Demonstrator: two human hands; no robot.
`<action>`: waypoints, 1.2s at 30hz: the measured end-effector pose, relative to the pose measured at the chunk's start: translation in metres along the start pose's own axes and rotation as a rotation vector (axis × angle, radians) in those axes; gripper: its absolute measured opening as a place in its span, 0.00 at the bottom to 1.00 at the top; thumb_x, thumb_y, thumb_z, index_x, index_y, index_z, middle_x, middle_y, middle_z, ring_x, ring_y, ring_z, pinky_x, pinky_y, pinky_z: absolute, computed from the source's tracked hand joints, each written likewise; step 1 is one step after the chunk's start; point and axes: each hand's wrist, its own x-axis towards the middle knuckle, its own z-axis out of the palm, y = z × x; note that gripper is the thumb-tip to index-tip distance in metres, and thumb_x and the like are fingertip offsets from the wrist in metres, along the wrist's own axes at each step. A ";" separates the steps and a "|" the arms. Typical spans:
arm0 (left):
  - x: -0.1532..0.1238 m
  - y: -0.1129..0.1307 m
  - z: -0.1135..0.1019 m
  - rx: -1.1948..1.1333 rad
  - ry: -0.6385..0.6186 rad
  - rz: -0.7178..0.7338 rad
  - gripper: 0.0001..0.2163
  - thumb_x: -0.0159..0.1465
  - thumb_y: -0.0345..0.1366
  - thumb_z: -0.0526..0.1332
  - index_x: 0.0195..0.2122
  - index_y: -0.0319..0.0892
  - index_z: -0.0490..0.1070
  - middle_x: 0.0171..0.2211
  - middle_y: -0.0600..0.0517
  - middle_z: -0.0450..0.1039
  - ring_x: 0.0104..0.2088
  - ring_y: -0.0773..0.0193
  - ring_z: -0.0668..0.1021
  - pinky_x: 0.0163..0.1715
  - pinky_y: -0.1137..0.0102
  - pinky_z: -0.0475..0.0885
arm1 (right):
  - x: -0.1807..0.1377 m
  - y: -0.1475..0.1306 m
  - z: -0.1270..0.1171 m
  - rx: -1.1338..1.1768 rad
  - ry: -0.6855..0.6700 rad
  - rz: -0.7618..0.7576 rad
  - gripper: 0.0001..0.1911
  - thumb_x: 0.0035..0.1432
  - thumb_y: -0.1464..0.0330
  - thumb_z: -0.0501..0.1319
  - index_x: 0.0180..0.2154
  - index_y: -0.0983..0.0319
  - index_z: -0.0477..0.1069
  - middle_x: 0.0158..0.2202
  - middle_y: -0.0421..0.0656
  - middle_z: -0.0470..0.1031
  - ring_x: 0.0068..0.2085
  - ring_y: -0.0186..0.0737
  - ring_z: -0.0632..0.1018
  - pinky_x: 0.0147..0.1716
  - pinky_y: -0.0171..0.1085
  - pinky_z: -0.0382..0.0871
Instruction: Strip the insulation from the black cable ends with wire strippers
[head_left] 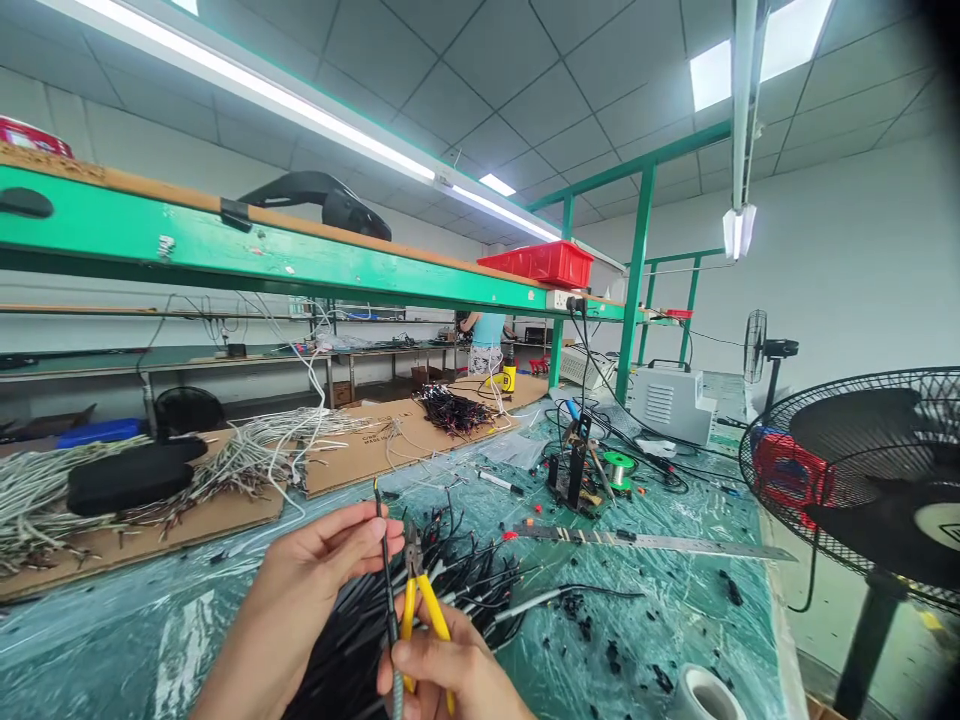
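Between the thumb and fingers of my left hand [326, 560] is the upper part of a thin black cable [386, 575], its tip pointing up. My right hand [457, 665] is closed around the yellow handles of a pair of cutting pliers [431, 600], and its thumb and finger also touch the cable's lower part. The plier jaws point upward, just right of the cable and apart from it. Under both hands lies a large bundle of black cables [337, 650], partly hidden by my left forearm.
A steel ruler [675, 543] lies across the plastic-covered bench, with black scraps about it. Behind are a green solder spool [618, 470], a marker [500, 482] and white cables [262, 445] on cardboard. A fan [862, 480] stands right; a person [487, 335] is far back.
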 end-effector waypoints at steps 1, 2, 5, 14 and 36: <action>0.000 0.000 -0.001 0.008 0.002 -0.002 0.25 0.41 0.42 0.75 0.38 0.35 0.77 0.32 0.44 0.84 0.34 0.56 0.84 0.33 0.70 0.78 | 0.000 -0.001 0.001 -0.003 0.010 0.006 0.30 0.33 0.65 0.68 0.41 0.62 0.63 0.21 0.39 0.75 0.16 0.28 0.63 0.16 0.30 0.54; 0.000 0.000 -0.001 0.013 0.005 -0.004 0.24 0.40 0.43 0.76 0.37 0.35 0.77 0.32 0.44 0.84 0.34 0.57 0.83 0.32 0.70 0.78 | -0.001 -0.002 0.002 -0.007 0.017 0.014 0.30 0.32 0.65 0.68 0.41 0.62 0.63 0.21 0.39 0.75 0.15 0.28 0.62 0.17 0.31 0.53; -0.001 0.000 -0.002 0.023 0.023 -0.006 0.24 0.39 0.43 0.76 0.36 0.36 0.77 0.31 0.46 0.84 0.33 0.58 0.83 0.32 0.71 0.77 | -0.004 -0.006 0.007 -0.015 0.023 0.025 0.30 0.32 0.65 0.68 0.41 0.62 0.63 0.20 0.38 0.75 0.15 0.27 0.62 0.18 0.31 0.51; 0.001 0.000 0.000 0.039 0.047 0.000 0.20 0.40 0.40 0.76 0.34 0.37 0.78 0.29 0.48 0.84 0.31 0.60 0.83 0.29 0.72 0.77 | -0.003 -0.007 0.005 -0.048 -0.035 0.013 0.27 0.34 0.65 0.68 0.40 0.62 0.64 0.22 0.39 0.75 0.16 0.27 0.63 0.17 0.30 0.52; -0.002 0.001 0.003 0.028 0.163 0.059 0.19 0.37 0.39 0.76 0.31 0.37 0.78 0.25 0.48 0.83 0.27 0.63 0.82 0.26 0.76 0.76 | -0.007 -0.008 0.006 -0.081 -0.079 -0.107 0.23 0.40 0.66 0.71 0.40 0.65 0.68 0.26 0.42 0.75 0.18 0.26 0.65 0.15 0.28 0.61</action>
